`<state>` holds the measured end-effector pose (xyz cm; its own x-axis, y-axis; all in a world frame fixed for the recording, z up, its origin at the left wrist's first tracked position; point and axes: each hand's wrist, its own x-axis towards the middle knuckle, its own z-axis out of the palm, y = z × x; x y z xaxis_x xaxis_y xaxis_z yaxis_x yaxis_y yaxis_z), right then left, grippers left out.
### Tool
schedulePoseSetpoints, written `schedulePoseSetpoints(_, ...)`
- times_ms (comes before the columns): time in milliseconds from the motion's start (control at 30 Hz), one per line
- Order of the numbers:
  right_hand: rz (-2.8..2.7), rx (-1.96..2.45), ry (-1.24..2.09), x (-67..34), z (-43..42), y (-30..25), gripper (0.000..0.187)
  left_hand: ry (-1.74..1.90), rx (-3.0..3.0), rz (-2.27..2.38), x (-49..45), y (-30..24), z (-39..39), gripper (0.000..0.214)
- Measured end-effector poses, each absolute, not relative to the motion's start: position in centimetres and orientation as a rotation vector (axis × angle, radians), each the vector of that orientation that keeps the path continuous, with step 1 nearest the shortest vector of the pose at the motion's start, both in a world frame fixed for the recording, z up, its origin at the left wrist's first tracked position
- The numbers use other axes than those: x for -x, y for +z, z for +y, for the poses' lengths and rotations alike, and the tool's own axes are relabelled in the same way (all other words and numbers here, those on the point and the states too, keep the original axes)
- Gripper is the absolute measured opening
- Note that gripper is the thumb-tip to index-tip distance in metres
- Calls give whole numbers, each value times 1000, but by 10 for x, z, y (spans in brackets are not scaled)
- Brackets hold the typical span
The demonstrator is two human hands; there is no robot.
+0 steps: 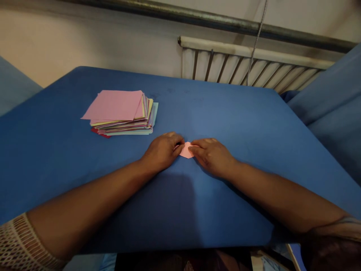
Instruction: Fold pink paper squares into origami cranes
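A small piece of folded pink paper [187,150] lies low over the blue tabletop, between my two hands. My left hand [165,149] pinches its left side with thumb and fingers. On the opposite side, my right hand [211,154] is closed on the right part of the same paper. Only the middle of the paper shows, with angled edges at top and bottom; its ends are hidden under my fingers.
A thick stack of coloured paper sheets [118,107], pink on top, sits at the left on the blue table [239,124]. Behind the table are a white radiator [220,62], a pipe [197,17] and a hanging cord [257,37]. Blue cloth [329,101] hangs at the right.
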<state>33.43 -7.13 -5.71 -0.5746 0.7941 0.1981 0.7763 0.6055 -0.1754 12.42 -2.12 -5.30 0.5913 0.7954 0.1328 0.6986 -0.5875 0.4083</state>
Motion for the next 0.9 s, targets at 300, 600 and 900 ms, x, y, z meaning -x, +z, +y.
schedulePoseSetpoints(300,-2593,1364,94,-332,-75,-55,35,417,-2756,1125,-118,-53,-22,18)
schedulePoseSetpoints(600,-2777,1511,-150,-339,-82,-38,33,413,-2545,974,-118,-55,-21,15)
schedulePoseSetpoints(900,-2710,1625,-85,-333,-76,-41,32,390,-2388,1219,-126,-56,-17,14)
